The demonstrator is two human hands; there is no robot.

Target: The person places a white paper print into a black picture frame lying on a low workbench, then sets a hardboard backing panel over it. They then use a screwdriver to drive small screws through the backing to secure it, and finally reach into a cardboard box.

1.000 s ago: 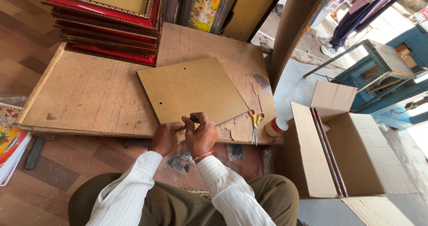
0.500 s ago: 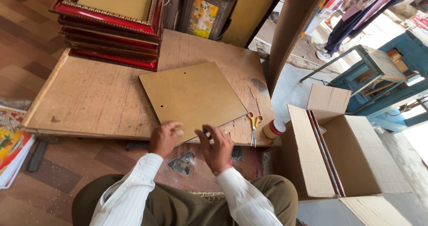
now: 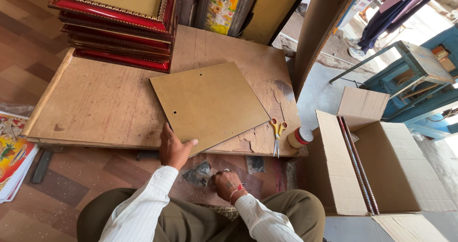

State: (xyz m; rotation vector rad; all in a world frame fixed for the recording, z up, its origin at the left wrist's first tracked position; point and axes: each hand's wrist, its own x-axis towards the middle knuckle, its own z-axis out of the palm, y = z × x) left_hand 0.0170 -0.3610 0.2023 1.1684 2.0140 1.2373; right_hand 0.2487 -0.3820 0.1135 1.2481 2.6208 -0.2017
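Note:
A square brown backing board (image 3: 210, 103) with small holes lies on a worn wooden work board (image 3: 100, 103). My left hand (image 3: 174, 146) grips the backing board's near corner, thumb on top. My right hand (image 3: 225, 184) is down below the work board's edge, fingers curled at a small dark plastic bag (image 3: 198, 173) on the floor; what it pinches is too small to tell. Both arms wear white striped sleeves.
A stack of red and gold picture frames (image 3: 119, 27) stands at the work board's far left. Orange-handled scissors (image 3: 277, 132) and a small red-capped bottle (image 3: 300, 137) lie at its right edge. An open cardboard box (image 3: 377, 170) sits on the right. Colourful prints (image 3: 12, 151) lie at left.
My right hand left the backing board's near edge and dropped to the floor by the dark bag. My left hand stayed on the board's corner.

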